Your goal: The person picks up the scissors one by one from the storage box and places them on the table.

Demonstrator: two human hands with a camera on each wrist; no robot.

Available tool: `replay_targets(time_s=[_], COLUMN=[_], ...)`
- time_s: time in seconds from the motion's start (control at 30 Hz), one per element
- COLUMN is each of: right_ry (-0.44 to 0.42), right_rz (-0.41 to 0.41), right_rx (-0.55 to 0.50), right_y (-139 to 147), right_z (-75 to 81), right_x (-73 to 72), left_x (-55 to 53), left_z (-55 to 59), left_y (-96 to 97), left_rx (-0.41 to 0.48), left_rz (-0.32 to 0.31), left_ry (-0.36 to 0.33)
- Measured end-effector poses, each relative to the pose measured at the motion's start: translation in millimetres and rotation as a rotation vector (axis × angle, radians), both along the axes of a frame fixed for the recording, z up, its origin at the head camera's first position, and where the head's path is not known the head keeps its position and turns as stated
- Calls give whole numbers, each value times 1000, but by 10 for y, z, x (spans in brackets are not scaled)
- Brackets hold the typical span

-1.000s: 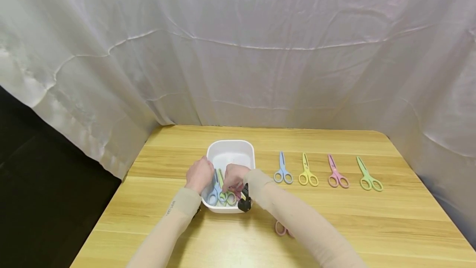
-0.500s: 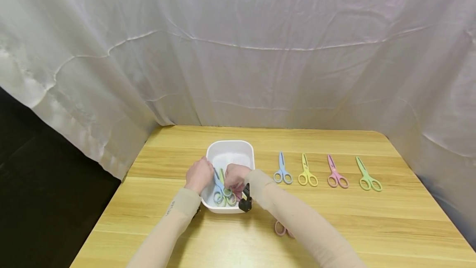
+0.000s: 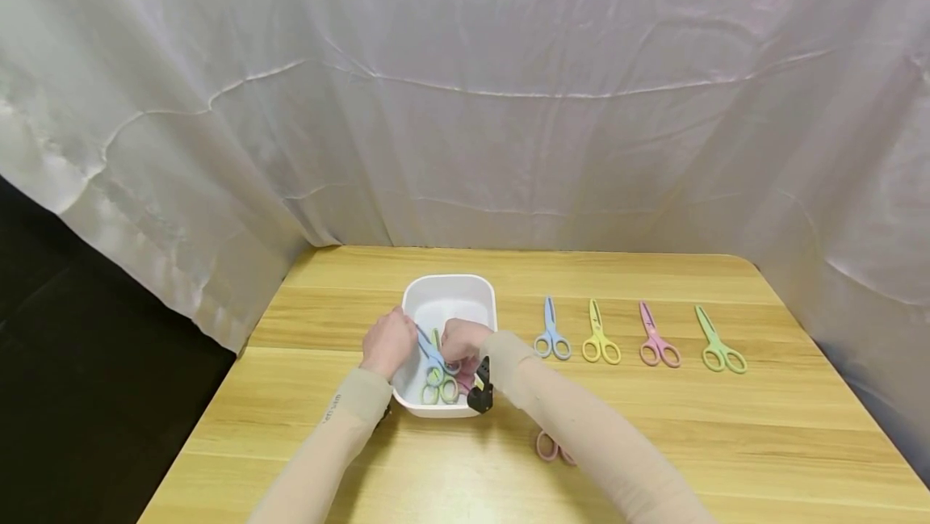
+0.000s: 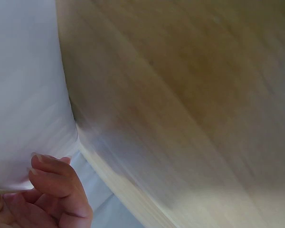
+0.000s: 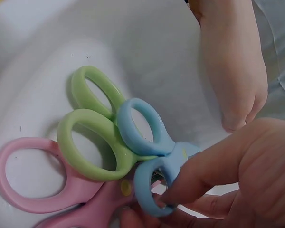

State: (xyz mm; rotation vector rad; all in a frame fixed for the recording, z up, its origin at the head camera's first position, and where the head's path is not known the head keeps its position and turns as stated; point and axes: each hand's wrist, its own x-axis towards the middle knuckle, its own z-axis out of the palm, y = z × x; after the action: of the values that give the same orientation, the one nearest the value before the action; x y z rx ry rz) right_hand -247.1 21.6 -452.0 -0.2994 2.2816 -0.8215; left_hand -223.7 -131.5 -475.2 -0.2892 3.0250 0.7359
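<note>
A white plastic bin (image 3: pixel 448 295) stands on the table with scissors inside. My left hand (image 3: pixel 390 340) grips its left wall, fingers curled against the outside in the left wrist view. Inside the bin my right hand (image 3: pixel 463 338) pinches one handle loop of the blue scissors (image 5: pixel 152 154) between thumb and fingers. Under them lie green scissors (image 5: pixel 97 142), and pink scissors (image 5: pixel 80 187) lie partly beneath the green ones. The blades of these are mostly hidden by the right hand and the other scissors.
To the right, blue scissors (image 3: pixel 553 338), yellow scissors (image 3: pixel 599 341), pink scissors (image 3: pixel 656 342) and green scissors (image 3: pixel 718 349) lie in a row on the wooden table (image 3: pixel 654 411). Another pair with pink handles (image 3: pixel 547 446) is partly under the right forearm. Pale curtains (image 3: pixel 508 144) hang behind.
The blue scissors' handles have shifted right and away from me within the bin, uncovering more of the green handles. My left hand keeps its place on the bin.
</note>
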Motion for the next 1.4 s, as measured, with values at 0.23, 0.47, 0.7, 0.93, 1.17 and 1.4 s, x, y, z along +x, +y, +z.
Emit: replay_targets(time_s=[0.23,0.47,0.7,0.93,1.17,1.4], right_ry=[-15,29,-15,-40,-14,-1], right_rz=[2,2,-76,-96,-62,-65], right_rx=[10,17,-65,-164,-167,-194], right_y=[11,38,76,59,69,93], right_z=[23,8,-37,-88,-86,-96], right_x=[1,-11,-27,-37,-61,-74], left_x=[-7,1,8,9,-1,-1], left_z=[5,-9,-6,-7,-23,-20], left_y=[4,-13,-17,-23,-21,-7], left_rx=[7,-17,-23,-16,-21,-29], left_rz=[1,-7,-6,-8,-12,-16], left_ry=[-22,-4,-5,-16,-6,7])
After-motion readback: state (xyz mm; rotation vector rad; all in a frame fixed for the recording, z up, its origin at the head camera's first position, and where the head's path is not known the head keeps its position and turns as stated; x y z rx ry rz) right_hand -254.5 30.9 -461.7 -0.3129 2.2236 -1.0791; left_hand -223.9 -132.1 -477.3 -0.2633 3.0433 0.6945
